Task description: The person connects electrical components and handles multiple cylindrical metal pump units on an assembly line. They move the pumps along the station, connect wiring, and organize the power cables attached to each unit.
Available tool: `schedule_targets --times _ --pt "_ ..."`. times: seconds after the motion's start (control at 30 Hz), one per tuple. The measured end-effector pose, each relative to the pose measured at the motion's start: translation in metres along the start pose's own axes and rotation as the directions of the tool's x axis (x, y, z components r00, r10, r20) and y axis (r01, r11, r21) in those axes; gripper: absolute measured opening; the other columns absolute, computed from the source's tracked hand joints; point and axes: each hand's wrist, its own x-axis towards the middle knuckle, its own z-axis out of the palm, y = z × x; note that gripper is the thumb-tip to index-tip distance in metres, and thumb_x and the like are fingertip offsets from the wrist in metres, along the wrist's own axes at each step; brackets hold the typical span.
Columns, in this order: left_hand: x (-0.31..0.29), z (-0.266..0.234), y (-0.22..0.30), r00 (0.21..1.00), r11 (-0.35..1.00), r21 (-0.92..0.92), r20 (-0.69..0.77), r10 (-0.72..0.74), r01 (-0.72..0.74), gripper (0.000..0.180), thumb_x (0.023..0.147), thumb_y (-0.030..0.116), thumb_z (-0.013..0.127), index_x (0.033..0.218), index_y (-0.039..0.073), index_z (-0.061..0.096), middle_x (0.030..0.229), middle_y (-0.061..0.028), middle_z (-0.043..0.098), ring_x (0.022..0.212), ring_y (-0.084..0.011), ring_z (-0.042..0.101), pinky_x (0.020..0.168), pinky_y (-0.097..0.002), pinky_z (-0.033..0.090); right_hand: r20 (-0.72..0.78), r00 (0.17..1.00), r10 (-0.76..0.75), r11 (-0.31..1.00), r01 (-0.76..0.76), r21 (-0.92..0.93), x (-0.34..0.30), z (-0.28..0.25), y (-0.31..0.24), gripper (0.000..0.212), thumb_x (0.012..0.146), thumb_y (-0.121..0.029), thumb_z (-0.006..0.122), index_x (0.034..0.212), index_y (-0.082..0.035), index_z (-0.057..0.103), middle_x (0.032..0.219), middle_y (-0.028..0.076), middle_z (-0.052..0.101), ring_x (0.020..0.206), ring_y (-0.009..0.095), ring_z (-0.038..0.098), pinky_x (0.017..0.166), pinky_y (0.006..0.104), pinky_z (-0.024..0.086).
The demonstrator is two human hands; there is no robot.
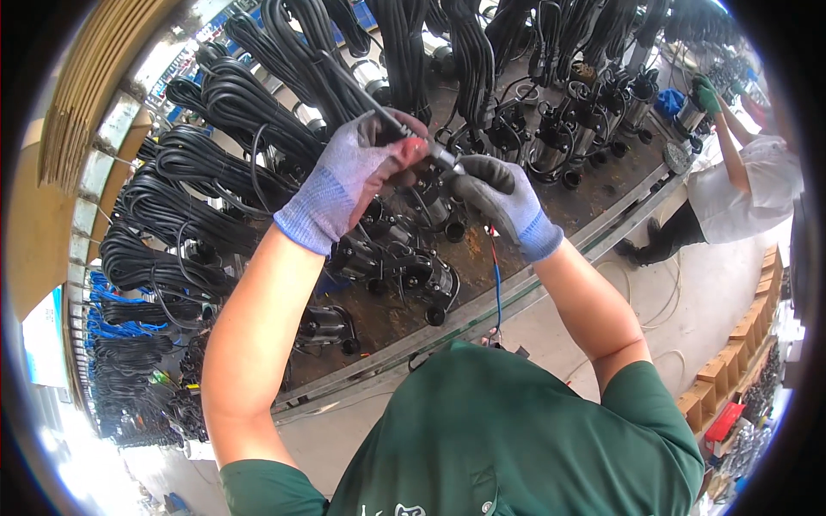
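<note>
Both my hands wear light purple-grey work gloves with dark palms and meet over the bench. My left hand (370, 163) is closed round a black cable (351, 79), which sticks out past its fingers to the upper left. A red patch shows at that hand's thumb; I cannot tell if it belongs to the glove. Between the hands lies a short grey-silver cylindrical part (445, 158), in line with the cable. The fingers of my right hand (503, 196) pinch its near end. Below them stand metal-bodied pumps (437, 282) with black fittings.
Bundled black cables (249, 112) crowd the bench's far and left sides. More pumps (551, 150) line the right. A metal rail (508, 301) edges the bench, with a red-and-blue wire (497, 279) near it. Another person (740, 189) works at right. Wooden pallets (731, 361) lie on the floor.
</note>
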Motion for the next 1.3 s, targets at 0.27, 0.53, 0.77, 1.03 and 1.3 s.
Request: schedule_targets --times 0.27,0.53,0.77,1.03,1.3 --pt "0.011 0.021 -0.010 0.982 0.988 0.140 -0.171 0.082 -0.058 0.017 0.104 0.009 0.058 0.118 0.006 0.067 0.100 -0.0061 0.076 0.080 -0.0129 0.073 0.059 -0.0222 0.052 -0.030 0.994 -0.107 0.992 0.109 0.065 0.006 -0.010 0.011 0.033 0.099 -0.013 0.072 0.126 0.005 0.065 0.105 0.004 0.073 0.093 0.007 0.065 0.084 0.0245 0.055" --pt "-0.002 0.023 -0.027 0.953 0.994 0.068 -0.285 0.104 -0.088 0.017 0.102 0.003 0.058 0.117 0.003 0.066 0.098 -0.0087 0.074 0.076 -0.0157 0.071 0.061 -0.0257 0.056 -0.032 0.997 -0.065 0.995 0.068 0.076 0.011 0.013 0.006 0.029 0.100 -0.021 0.071 0.116 0.004 0.068 0.088 0.003 0.072 0.072 0.005 0.064 0.061 0.0217 0.051" --pt "-0.050 0.022 -0.086 0.827 0.887 -0.150 -0.456 0.330 -0.437 0.025 0.098 0.001 0.064 0.123 -0.002 0.064 0.113 -0.0099 0.070 0.100 -0.0158 0.068 0.092 -0.0266 0.056 0.233 0.972 0.029 0.997 -0.012 -0.073 0.020 0.017 0.025 0.023 0.099 -0.013 0.070 0.120 -0.002 0.069 0.094 -0.004 0.070 0.075 0.003 0.058 0.066 0.0201 0.048" --pt "-0.181 -0.019 -0.337 0.362 0.936 -0.316 -0.900 -0.244 -0.154 0.033 0.099 0.004 0.062 0.133 0.005 0.063 0.122 -0.0052 0.068 0.108 -0.0173 0.065 0.096 -0.0331 0.051 0.149 0.976 -0.162 0.730 0.220 -0.647 0.005 0.002 0.124 0.027 0.088 -0.001 0.069 0.115 0.002 0.067 0.102 0.018 0.071 0.092 0.031 0.070 0.084 0.0355 0.054" --pt "-0.145 -0.129 -0.461 0.261 0.674 -0.730 -0.677 -0.688 -0.118 0.039 0.098 0.017 0.063 0.136 0.019 0.059 0.127 -0.0027 0.067 0.109 -0.0218 0.064 0.093 -0.0459 0.048 0.258 0.876 -0.407 0.523 0.455 -0.720 0.006 0.080 0.147 0.019 0.091 -0.004 0.068 0.109 0.001 0.064 0.100 0.020 0.065 0.085 0.040 0.065 0.075 0.0420 0.053"
